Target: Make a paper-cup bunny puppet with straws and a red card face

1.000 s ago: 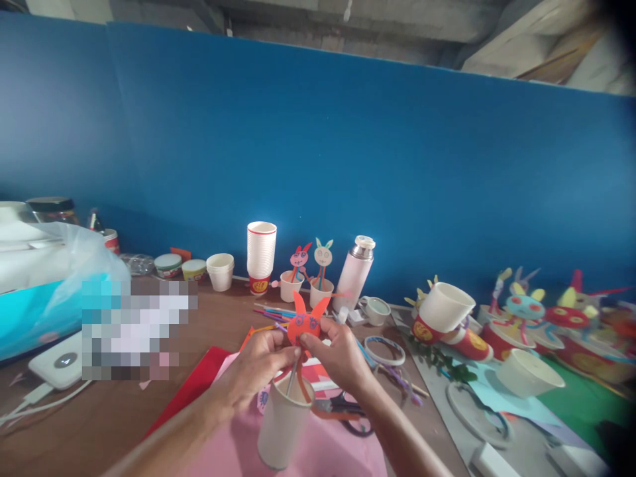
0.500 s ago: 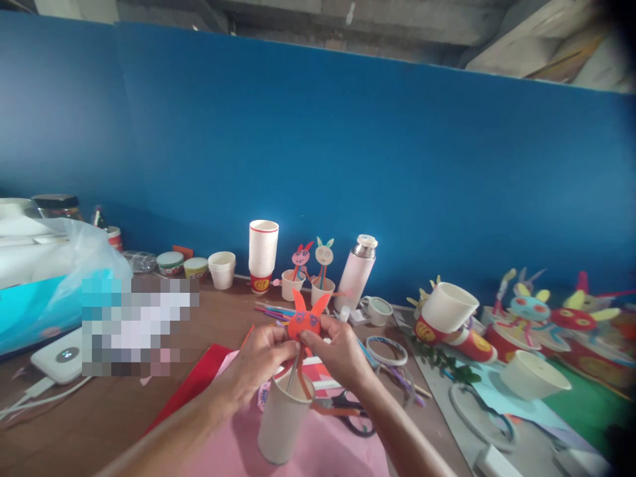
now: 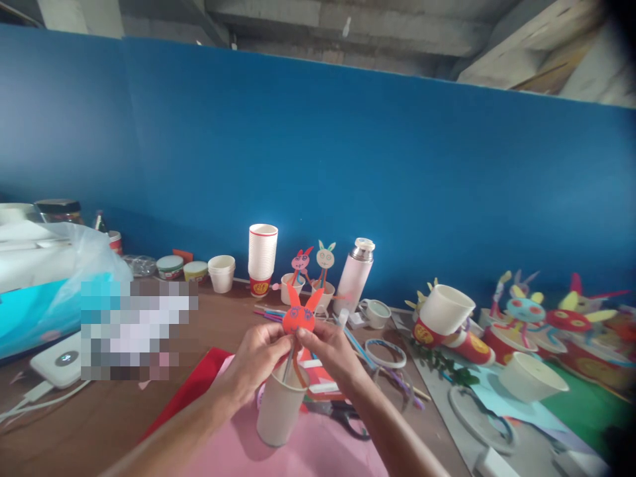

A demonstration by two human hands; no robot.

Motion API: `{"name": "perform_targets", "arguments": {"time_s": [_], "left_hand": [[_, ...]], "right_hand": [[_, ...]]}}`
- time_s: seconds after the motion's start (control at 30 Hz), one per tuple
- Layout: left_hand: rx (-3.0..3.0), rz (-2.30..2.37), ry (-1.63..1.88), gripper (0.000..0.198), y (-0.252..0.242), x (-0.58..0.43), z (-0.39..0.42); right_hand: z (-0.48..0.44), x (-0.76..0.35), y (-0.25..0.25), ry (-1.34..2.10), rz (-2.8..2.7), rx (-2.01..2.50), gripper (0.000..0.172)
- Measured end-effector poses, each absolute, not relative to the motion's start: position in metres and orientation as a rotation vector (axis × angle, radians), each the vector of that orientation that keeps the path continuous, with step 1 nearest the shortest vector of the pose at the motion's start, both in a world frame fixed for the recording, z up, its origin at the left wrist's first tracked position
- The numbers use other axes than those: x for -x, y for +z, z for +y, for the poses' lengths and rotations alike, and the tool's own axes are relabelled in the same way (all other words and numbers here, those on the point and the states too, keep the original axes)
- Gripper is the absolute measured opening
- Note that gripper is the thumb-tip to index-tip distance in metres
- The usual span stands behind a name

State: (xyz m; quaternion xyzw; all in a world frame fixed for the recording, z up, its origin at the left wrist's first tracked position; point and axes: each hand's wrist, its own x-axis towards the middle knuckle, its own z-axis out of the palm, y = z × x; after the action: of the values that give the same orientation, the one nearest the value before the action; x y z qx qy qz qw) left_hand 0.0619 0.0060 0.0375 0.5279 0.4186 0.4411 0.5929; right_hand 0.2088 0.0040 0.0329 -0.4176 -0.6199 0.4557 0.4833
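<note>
Between my two hands is an orange paper rabbit head (image 3: pixel 299 319) with two long ears and a drawn face. My left hand (image 3: pixel 265 348) pinches its lower left side, and my right hand (image 3: pixel 325 341) pinches its lower right side. A thin stick (image 3: pixel 288 368) and an orange-brown strip (image 3: pixel 299 372) run down from the head into a white paper cup (image 3: pixel 281 414). That cup stands upright on pink paper (image 3: pixel 328 450). Black-handled scissors (image 3: pixel 348 417) lie to the cup's right, partly behind my right forearm.
Behind my hands stand a tall cup stack (image 3: pixel 262 255), two cups with finished rabbit figures (image 3: pixel 325 257) and a pink thermos (image 3: pixel 354 275). Rolls of tape (image 3: pixel 385 353) and more cup figures (image 3: pixel 527 308) are on the right. A white power bank (image 3: pixel 62 358) lies at left.
Both hands and the rabbit head have shifted slightly left in view, and the cup sits a little higher. The grip on the head looks the same.
</note>
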Motion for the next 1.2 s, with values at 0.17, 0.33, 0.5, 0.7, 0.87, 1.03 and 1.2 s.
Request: {"name": "perform_targets", "arguments": {"time_s": [0.17, 0.33, 0.5, 0.7, 0.87, 1.03, 1.2], "left_hand": [[-1.227, 1.022, 1.030, 0.025, 0.028, -0.063, 0.009], [-1.149, 0.906, 0.984, 0.022, 0.030, -0.062, 0.008], [-0.958, 0.742, 0.853, 0.018, 0.032, -0.061, 0.010], [-1.005, 0.700, 0.849, 0.022, 0.030, -0.057, 0.019], [-1.060, 0.836, 0.906, 0.023, 0.033, -0.051, 0.021], [-1.042, 0.828, 0.897, 0.019, 0.034, -0.049, 0.022], [-1.033, 0.841, 0.929, 0.016, 0.035, -0.049, 0.023]], "right_hand": [[0.003, -0.202, 0.031, 1.062, -1.436, 1.070, 0.024], [0.004, -0.202, 0.027, 0.917, -1.469, 1.099, 0.017], [0.006, -0.205, 0.027, 0.891, -1.445, 1.109, 0.017], [0.010, -0.214, 0.025, 1.088, -1.400, 1.063, 0.023], [0.013, -0.220, 0.019, 1.021, -1.411, 1.203, 0.026], [0.013, -0.219, 0.019, 0.999, -1.412, 1.179, 0.025], [0.013, -0.220, 0.020, 1.013, -1.398, 1.135, 0.022]]}}
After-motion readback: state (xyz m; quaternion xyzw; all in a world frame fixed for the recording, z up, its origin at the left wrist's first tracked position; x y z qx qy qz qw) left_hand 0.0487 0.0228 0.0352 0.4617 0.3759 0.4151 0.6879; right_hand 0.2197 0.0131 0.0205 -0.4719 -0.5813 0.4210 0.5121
